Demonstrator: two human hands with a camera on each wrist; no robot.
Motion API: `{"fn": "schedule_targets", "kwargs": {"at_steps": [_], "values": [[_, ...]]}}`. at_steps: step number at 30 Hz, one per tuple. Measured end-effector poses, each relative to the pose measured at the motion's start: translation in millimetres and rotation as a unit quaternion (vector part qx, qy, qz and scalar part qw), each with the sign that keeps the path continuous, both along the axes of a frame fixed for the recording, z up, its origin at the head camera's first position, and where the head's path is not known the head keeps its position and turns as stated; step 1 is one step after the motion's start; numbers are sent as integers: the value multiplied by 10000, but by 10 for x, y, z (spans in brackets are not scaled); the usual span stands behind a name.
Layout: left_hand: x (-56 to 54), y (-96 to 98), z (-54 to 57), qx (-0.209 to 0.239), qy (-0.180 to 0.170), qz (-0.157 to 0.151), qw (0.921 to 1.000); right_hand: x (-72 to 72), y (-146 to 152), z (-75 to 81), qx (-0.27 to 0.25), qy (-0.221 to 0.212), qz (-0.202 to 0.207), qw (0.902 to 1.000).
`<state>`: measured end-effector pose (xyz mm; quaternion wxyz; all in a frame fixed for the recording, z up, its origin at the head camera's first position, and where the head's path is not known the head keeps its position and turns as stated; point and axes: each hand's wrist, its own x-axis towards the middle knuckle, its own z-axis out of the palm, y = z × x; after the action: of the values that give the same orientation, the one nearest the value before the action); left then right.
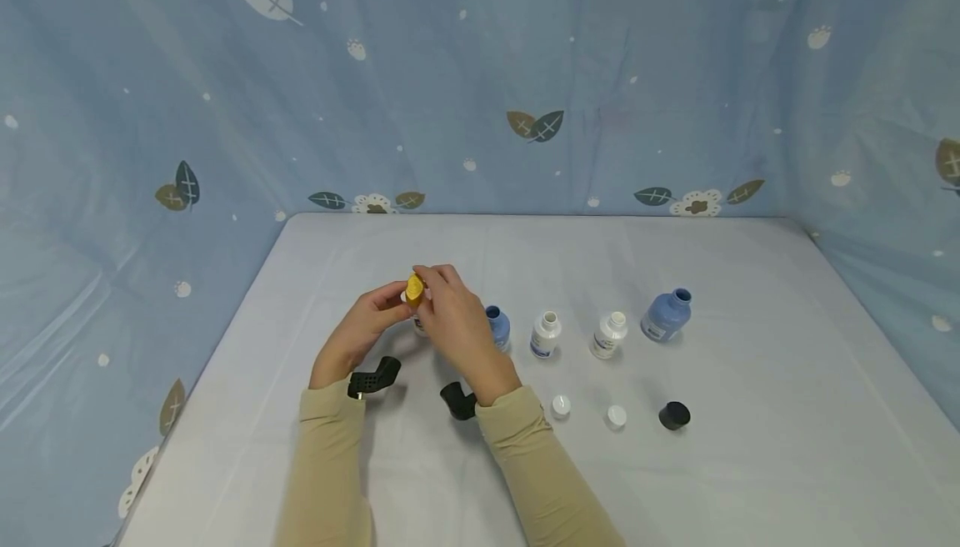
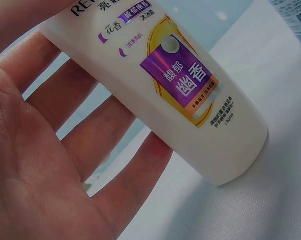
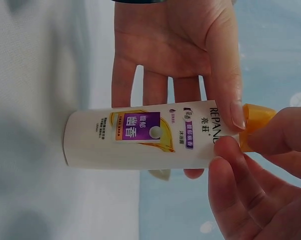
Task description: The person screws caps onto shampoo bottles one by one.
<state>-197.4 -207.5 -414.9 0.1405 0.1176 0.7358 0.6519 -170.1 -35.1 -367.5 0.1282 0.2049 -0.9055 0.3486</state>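
Observation:
Between both hands is a white body wash bottle (image 3: 93, 140) with a purple and gold label and a yellow cap (image 1: 415, 290). My left hand (image 1: 360, 326) holds the bottle near its cap end, thumb on the front and fingers behind it. In the right wrist view, my right hand (image 3: 265, 185) pinches the yellow cap (image 3: 260, 116), its other fingers curled beside the bottle's shoulder. The left wrist view shows the bottle's lower end (image 2: 235, 155) close over the white tabletop. From the head view, the hands hide most of the bottle.
Right of my hands stand an uncapped blue bottle (image 1: 498, 328), a white bottle (image 1: 546, 335), another white bottle (image 1: 609, 336) and a larger blue bottle (image 1: 666, 316). Nearer lie two white caps (image 1: 561, 406) and a black cap (image 1: 674, 415). A patterned curtain (image 1: 480, 72) hangs behind the table (image 1: 787, 347).

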Motion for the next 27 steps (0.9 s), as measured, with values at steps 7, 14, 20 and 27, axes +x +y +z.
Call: {"fn": "schedule_targets", "kwargs": {"at_steps": [7, 14, 20, 27], "values": [[-12, -6, -33, 8, 57, 3, 10000, -9, -1, -8, 92, 57, 31, 9999], [-31, 20, -16, 72, 62, -92, 9999, -22, 10, 2, 64, -15, -37, 10000], [-23, 29, -3, 37, 77, -17, 10000, -22, 8, -4, 48, -112, -125, 9998], [5, -1, -33, -81, -23, 109, 9999, 3, -9, -6, -62, -215, -175, 9996]]}}
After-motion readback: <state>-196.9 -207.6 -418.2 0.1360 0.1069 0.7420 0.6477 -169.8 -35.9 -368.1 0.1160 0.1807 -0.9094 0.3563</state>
